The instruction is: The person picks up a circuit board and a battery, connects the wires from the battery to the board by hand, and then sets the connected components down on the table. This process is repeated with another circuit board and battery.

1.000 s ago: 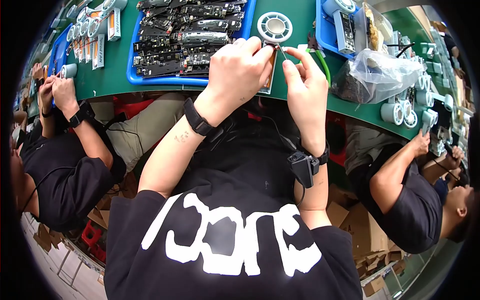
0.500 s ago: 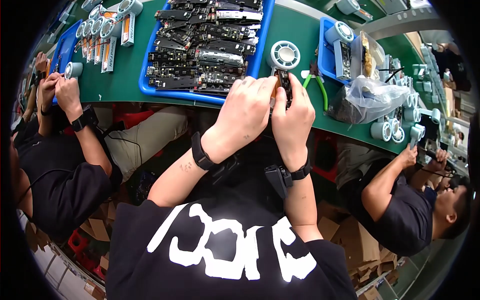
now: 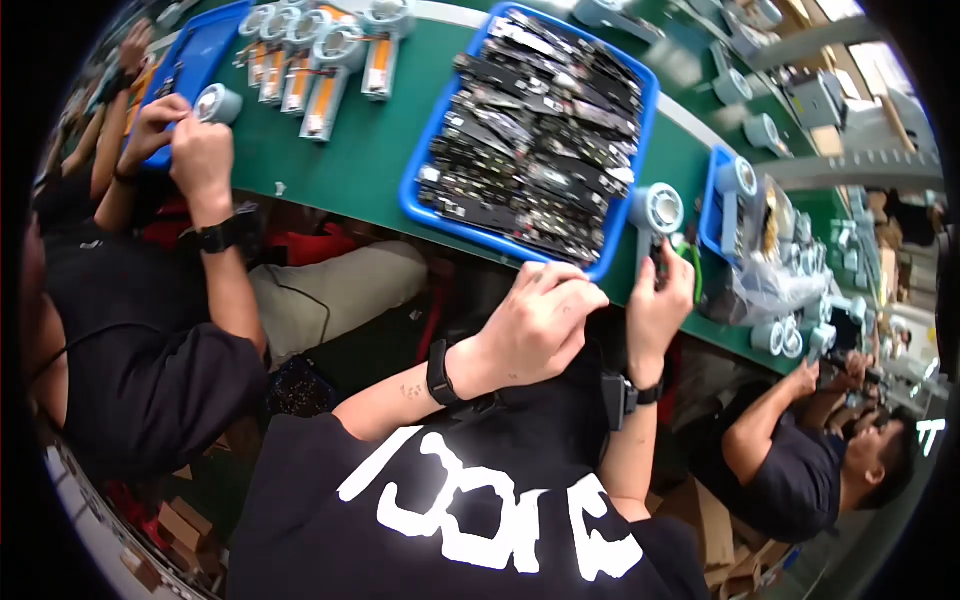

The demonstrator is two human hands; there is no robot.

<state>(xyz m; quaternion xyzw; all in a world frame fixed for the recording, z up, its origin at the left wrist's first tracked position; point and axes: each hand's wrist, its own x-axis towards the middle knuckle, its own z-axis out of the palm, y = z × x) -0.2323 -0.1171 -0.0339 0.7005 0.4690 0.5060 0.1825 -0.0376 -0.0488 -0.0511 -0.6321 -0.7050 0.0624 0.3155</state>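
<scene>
A pale blue handheld fan (image 3: 645, 235) lies on the green table, its round head away from me. My right hand (image 3: 660, 305) is closed at its handle end, thumb and fingers pinched around a dark part there. Left of it, past the table's near edge, my left hand (image 3: 540, 325) is drawn back with curled fingers; what they hold, if anything, is hidden. Beside my right hand shows a green handle of the pliers (image 3: 697, 272). A blue tray (image 3: 412, 195) full of black circuit boards (image 3: 535, 130) stands just beyond my left hand.
Several pale fans with orange-and-white parts (image 3: 322, 105) lie at the far left. A smaller blue bin (image 3: 708, 215) and a clear plastic bag (image 3: 775, 290) stand at the right. Co-workers sit on both sides, one's hand (image 3: 203, 165) near another fan head (image 3: 217, 104).
My left hand has come away from the fan, back toward me. The right hand stays at the handle. My view has shifted, so the tray and fan appear farther right and lower.
</scene>
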